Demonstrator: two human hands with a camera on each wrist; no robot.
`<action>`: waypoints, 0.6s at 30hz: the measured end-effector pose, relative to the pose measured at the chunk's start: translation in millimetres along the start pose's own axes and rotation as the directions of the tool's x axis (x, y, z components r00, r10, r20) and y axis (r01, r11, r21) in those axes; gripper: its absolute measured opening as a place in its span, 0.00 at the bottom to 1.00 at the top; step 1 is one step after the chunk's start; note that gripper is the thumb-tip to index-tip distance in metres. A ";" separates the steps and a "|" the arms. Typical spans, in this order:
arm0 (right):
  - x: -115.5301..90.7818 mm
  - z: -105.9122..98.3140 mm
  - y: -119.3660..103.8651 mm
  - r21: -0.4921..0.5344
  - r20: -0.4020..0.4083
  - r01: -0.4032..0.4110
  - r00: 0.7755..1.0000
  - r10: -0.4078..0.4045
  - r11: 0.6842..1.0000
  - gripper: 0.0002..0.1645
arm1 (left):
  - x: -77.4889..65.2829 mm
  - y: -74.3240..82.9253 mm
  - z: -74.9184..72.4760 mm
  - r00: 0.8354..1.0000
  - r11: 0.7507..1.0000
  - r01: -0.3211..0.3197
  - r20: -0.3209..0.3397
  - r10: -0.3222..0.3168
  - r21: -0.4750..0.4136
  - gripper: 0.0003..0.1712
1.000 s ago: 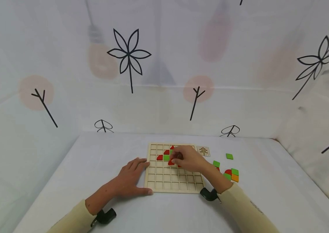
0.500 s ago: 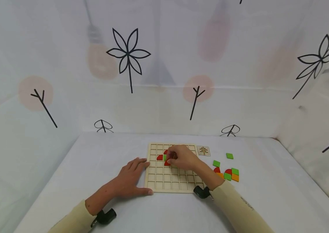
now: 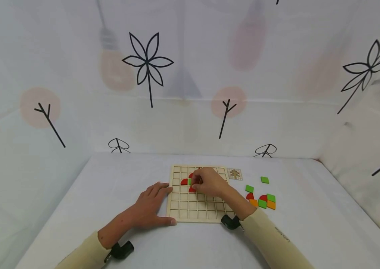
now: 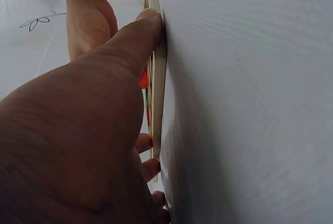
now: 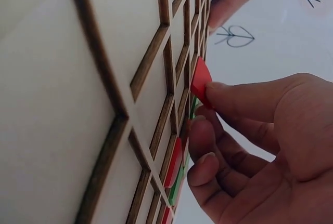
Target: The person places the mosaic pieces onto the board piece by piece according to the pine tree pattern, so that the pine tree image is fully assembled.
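Note:
My right hand is over the wooden grid board, pinching a red quarter-round tile between thumb and fingers. In the head view that tile lies against the grid, just below a green square tile. Another red rounded tile sits in a cell to its left. More red and green tiles in the board are partly hidden by the hand. With fingers spread, my left hand rests along the board's left edge; its thumb touches the lower left corner.
Right of the board lie loose tiles: several green squares, red rounded ones and orange squares. A small pattern card with a tree lies by the board's upper right corner. White cloth walls surround the table.
My right hand has shifted slightly left over the board with the red tile, uncovering loose tiles at right. The left hand stays in place.

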State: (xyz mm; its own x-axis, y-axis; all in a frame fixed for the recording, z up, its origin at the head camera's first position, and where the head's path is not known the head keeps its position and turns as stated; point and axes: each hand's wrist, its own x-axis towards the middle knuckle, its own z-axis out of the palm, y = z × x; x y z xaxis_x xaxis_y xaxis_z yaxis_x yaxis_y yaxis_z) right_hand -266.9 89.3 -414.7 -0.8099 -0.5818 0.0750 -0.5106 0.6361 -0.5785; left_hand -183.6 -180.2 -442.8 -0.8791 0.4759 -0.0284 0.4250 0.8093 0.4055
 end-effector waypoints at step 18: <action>-1.1 2.4 1.3 -0.017 -0.027 -0.006 1.000 0.006 1.000 0.07 | 0.1 -2.7 1.5 1.000 1.000 -0.006 -0.005 0.006 0.000 0.62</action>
State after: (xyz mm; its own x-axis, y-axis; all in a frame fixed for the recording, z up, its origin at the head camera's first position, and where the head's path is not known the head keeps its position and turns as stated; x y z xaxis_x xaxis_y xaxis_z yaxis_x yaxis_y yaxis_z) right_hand -266.0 89.5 -417.5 -0.8203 -0.5642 0.0938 -0.5104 0.6482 -0.5651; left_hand -184.6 -181.8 -445.3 -0.8775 0.4791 -0.0218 0.4302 0.8063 0.4061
